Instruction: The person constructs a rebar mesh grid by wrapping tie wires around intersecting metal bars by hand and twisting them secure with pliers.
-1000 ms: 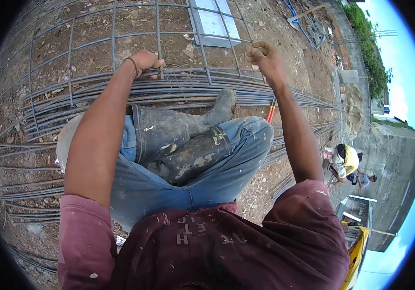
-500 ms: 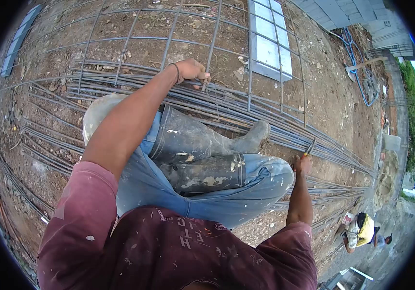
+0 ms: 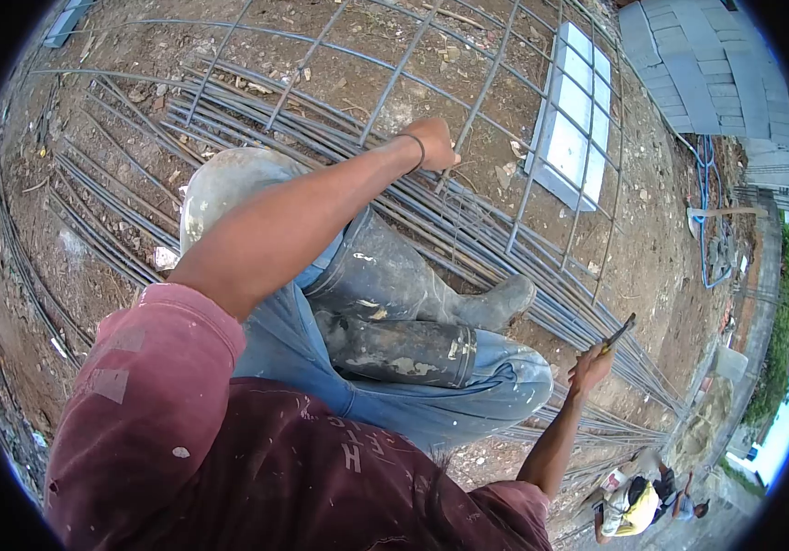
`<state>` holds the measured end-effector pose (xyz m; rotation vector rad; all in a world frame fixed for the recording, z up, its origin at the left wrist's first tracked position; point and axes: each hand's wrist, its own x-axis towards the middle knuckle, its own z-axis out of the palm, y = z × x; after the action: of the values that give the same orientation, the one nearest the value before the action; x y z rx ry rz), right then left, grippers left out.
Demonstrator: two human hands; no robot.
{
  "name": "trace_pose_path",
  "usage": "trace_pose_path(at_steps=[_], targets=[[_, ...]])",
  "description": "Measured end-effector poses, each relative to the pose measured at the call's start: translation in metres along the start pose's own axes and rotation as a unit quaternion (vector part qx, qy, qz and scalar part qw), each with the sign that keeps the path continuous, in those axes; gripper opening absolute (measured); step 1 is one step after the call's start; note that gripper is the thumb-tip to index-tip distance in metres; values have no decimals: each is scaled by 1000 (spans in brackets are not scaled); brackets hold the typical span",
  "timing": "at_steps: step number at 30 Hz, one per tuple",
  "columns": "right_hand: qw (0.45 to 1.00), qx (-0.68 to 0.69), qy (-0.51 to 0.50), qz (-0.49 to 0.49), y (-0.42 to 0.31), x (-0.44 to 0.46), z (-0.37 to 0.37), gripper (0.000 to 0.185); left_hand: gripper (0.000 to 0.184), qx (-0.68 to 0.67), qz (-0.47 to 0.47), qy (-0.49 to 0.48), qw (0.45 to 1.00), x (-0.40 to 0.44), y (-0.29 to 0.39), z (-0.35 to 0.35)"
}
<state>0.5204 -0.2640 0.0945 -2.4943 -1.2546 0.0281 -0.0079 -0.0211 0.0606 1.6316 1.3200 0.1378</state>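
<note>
My left hand (image 3: 433, 145) is closed at the lower end of a crossbar in the rebar mesh (image 3: 401, 69), seemingly gripping that bar; its fingertips are partly hidden. Thin wire strands (image 3: 457, 207) show just below it. Out to the right, my right hand (image 3: 590, 369) is wrapped round pliers (image 3: 618, 334) with dark jaws and a bit of yellow on the handle. The jaws point up and away, over the bundle of long steel bars (image 3: 541, 298), and appear apart from the mesh.
My rubber boots (image 3: 394, 275) rest beside the bars. A pale block (image 3: 570, 119) lies under the mesh. Farther right are a blue hose (image 3: 705, 211), a wooden-handled tool (image 3: 729, 212) and a sand heap (image 3: 708, 418). People (image 3: 637, 505) are at lower right.
The view has turned, so the mesh and bars appear tilted and farther right. My left hand stays at the mesh bar. The pliers in my right hand now point more to the upper right.
</note>
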Motion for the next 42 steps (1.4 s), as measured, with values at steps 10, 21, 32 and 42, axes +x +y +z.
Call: trace_pose_path(at_steps=[10, 21, 32, 42], targets=[[776, -265, -39, -571, -317, 6, -66, 25, 59, -529, -122, 256, 800, -103, 37, 130], [684, -370, -301, -552, -366, 24, 59, 20, 12, -690, -26, 103, 716, -85, 20, 139], [690, -343, -423, -476, -394, -17, 51, 53, 13, -615, -36, 155, 772, -57, 19, 173], [657, -415, -252, -578, -421, -40, 36, 20, 15, -599, -40, 247, 760, -39, 26, 200]])
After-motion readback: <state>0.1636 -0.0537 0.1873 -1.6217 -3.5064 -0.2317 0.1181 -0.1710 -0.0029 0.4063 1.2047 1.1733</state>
